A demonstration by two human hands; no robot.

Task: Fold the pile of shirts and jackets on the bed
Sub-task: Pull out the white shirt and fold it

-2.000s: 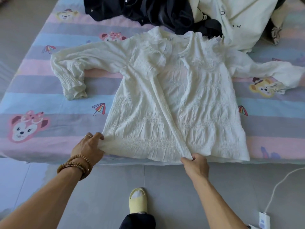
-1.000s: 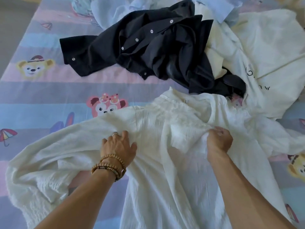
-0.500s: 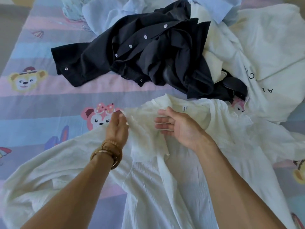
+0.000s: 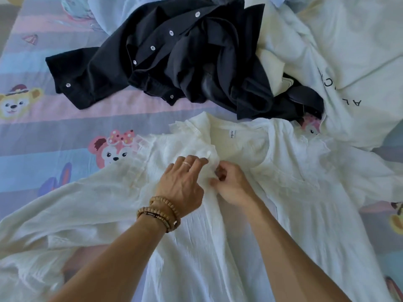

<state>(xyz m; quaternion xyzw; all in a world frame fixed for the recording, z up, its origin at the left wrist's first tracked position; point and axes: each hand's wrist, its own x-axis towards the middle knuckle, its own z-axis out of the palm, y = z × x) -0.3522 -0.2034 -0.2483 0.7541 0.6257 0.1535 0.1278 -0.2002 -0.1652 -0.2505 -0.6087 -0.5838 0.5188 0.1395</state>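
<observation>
A white crinkled blouse (image 4: 294, 192) lies spread front-up on the bed, its collar toward the pile and its sleeves out to both sides. My left hand (image 4: 183, 184), with bead bracelets on the wrist, lies on the blouse's left front just below the collar, fingers extended. My right hand (image 4: 231, 184) pinches the front opening edge beside it. Behind the blouse lie a crumpled black snap-button jacket (image 4: 185, 68) and a cream sweatshirt with dark lettering (image 4: 349, 62).
The bed has a striped pastel sheet with cartoon animals (image 4: 65, 127). Pale blue garments (image 4: 98, 9) lie at the back behind the black jacket. The bed's left edge and grey floor (image 4: 6, 20) show at the top left.
I have moved from the blouse's hem up to its collar. Since half a second ago both hands have come together on the front opening, and my right hand has gone from flat to pinching.
</observation>
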